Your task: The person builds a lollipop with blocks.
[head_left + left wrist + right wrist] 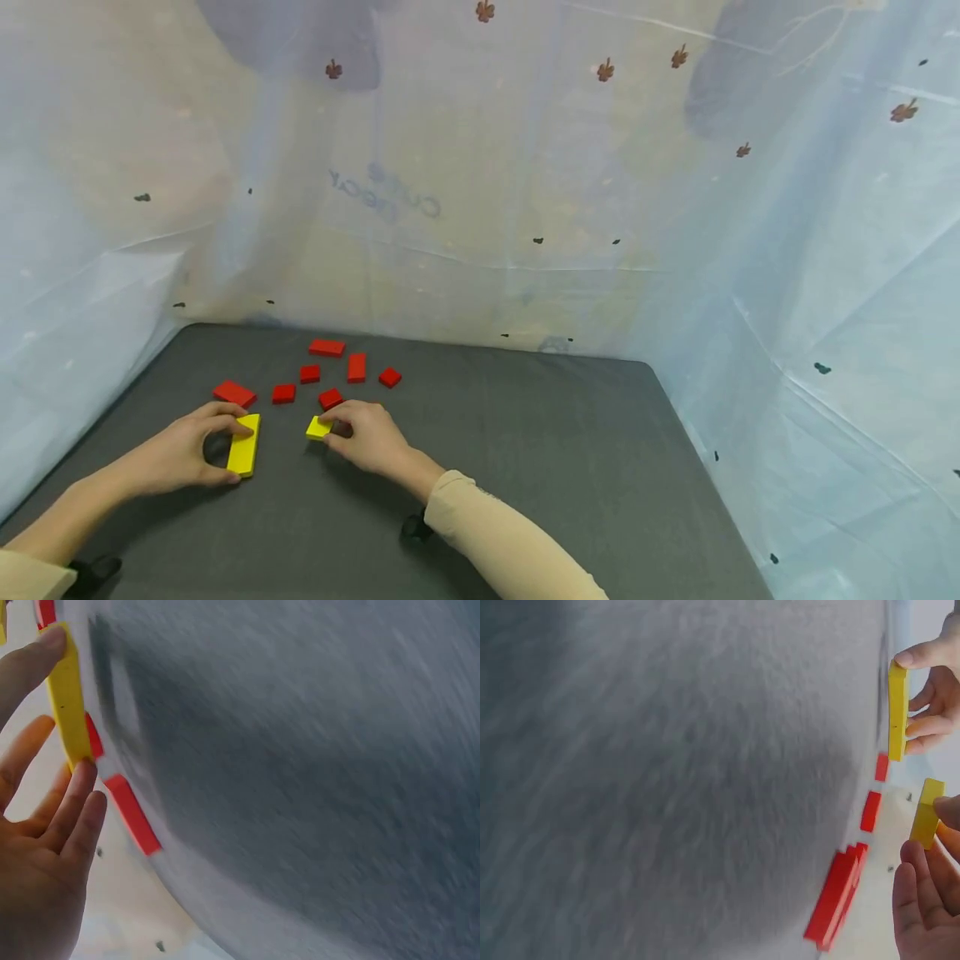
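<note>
Nearest, pale sleeves lead to two hands over the dark grey desk. The left hand pinches a long yellow block end to end, thumb at the near end and fingers at the far one, with a wide gap between palm and block. The right hand pinches a small yellow block between thumb and fingertips, well apart from the long one. Just beyond the hands, red blocks, some short, some longer, lie scattered on the desk. Farthest back hangs a pale, leaf-printed sheet.
</note>
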Demonstrator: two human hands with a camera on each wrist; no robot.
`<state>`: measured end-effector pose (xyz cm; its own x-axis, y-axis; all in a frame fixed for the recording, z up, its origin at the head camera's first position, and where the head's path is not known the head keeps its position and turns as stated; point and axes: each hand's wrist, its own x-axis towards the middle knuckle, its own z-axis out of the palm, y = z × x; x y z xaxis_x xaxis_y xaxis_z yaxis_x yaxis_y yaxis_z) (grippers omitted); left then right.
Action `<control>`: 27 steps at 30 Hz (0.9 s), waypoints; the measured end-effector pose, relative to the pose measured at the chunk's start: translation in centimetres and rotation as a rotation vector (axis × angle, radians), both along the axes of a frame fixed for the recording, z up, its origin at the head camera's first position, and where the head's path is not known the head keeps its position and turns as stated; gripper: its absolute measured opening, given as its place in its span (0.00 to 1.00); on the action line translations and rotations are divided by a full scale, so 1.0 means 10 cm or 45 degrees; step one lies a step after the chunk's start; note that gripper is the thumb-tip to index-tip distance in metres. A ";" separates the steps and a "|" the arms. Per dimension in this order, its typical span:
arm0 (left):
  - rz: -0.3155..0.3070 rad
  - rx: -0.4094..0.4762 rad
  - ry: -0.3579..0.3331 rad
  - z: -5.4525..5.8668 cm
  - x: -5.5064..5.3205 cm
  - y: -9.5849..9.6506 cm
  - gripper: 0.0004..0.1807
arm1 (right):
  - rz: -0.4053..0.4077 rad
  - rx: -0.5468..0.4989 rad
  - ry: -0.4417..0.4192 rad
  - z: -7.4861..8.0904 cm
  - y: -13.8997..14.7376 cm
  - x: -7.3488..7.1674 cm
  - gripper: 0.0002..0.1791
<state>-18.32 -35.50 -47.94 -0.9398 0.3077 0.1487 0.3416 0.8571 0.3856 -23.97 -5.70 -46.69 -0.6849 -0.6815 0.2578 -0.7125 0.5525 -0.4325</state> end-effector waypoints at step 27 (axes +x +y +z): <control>-0.227 0.305 0.376 0.07 -0.34 1.69 0.31 | -0.236 -0.360 0.034 -0.05 1.78 -0.13 0.17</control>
